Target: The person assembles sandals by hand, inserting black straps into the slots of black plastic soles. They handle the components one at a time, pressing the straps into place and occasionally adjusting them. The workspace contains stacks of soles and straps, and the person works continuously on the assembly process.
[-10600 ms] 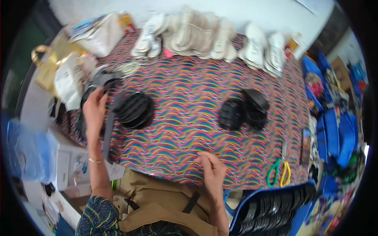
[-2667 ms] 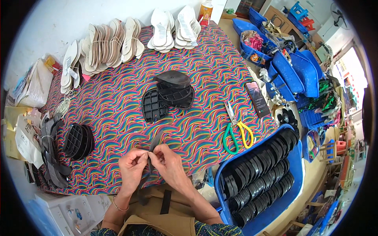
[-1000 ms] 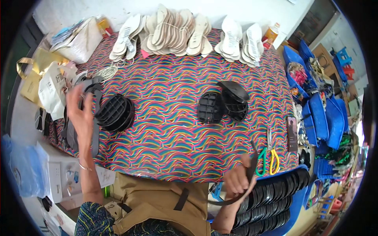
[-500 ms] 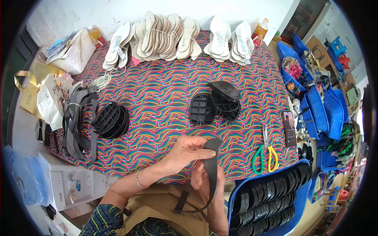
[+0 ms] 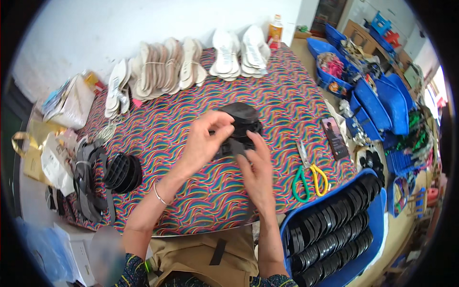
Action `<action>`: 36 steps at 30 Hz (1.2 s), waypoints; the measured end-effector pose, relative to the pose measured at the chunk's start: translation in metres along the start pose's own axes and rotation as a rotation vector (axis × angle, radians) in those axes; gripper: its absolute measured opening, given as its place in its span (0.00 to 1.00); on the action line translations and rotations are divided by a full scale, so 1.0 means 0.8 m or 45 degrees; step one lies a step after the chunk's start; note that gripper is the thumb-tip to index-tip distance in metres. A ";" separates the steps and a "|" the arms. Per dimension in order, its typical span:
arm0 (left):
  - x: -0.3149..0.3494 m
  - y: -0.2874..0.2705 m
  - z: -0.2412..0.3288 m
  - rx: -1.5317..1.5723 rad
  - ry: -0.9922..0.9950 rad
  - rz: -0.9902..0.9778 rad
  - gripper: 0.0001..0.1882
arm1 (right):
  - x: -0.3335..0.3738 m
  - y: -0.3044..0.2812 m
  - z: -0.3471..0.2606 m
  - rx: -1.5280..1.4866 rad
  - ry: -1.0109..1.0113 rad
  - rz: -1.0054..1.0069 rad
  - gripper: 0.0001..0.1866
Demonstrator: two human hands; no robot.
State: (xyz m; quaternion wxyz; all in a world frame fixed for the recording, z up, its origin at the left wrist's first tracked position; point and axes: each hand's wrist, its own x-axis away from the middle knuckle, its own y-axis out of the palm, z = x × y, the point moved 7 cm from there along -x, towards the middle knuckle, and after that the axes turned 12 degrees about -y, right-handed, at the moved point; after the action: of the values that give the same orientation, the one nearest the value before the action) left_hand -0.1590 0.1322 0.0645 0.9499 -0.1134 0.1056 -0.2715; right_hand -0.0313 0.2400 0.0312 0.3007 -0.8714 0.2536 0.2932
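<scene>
Over a small group of black moulded shoe heel pieces [image 5: 241, 112], some with gridded undersides, both of my hands reach across the patterned cloth. A dark grey strap [image 5: 236, 147] shows at the fingers of my right hand [image 5: 259, 170], which curl round it; its lower length hangs beside the wrist. My left hand [image 5: 201, 143] has thumb and forefinger pinched together against the heels' left side; what sits in the pinch is hidden. Part of the group lies behind my fingers. Another stack of black heel pieces [image 5: 122, 173] rests at the left.
Scissors [image 5: 310, 174] with green and yellow handles and a phone [image 5: 333, 138] lie to the right. A blue basin [image 5: 384, 205] of black pieces stands at the near right. Bundled insoles [image 5: 158, 69] line the wall; grey straps [image 5: 86, 179] lie at the left edge.
Both hands have gone forward from near my lap to the black heel pieces, carrying the strap. My left hand no longer holds up the strap's top end. The view has turned somewhat.
</scene>
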 end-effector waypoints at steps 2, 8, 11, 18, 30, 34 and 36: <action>-0.027 0.007 0.010 -0.175 0.087 0.018 0.11 | -0.003 0.023 0.021 -0.025 -0.077 -0.090 0.08; -0.078 0.054 0.004 -0.886 0.249 -0.084 0.25 | 0.017 0.032 0.029 0.145 -0.159 -0.129 0.08; -0.082 0.078 0.004 -1.229 0.349 -0.045 0.32 | 0.018 0.032 0.028 0.126 -0.140 -0.133 0.07; -0.119 0.041 -0.009 -0.850 0.105 0.136 0.23 | 0.022 0.030 0.033 0.056 -0.074 -0.141 0.04; 0.048 -0.124 -0.067 0.605 -0.342 0.274 0.17 | 0.013 0.007 0.037 -0.135 0.016 0.108 0.07; 0.150 -0.086 -0.082 0.697 -0.517 0.327 0.34 | 0.019 0.003 0.050 -0.428 0.255 0.199 0.08; 0.179 -0.086 -0.078 0.540 -0.509 0.368 0.35 | 0.024 -0.008 0.049 -0.418 0.336 0.231 0.09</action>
State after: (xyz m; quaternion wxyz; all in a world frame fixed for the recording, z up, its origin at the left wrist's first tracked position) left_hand -0.0902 -0.0115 0.0043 0.9830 0.0520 -0.1269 -0.1221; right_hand -0.0282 0.2657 -0.0047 0.0915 -0.9130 0.3170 0.2400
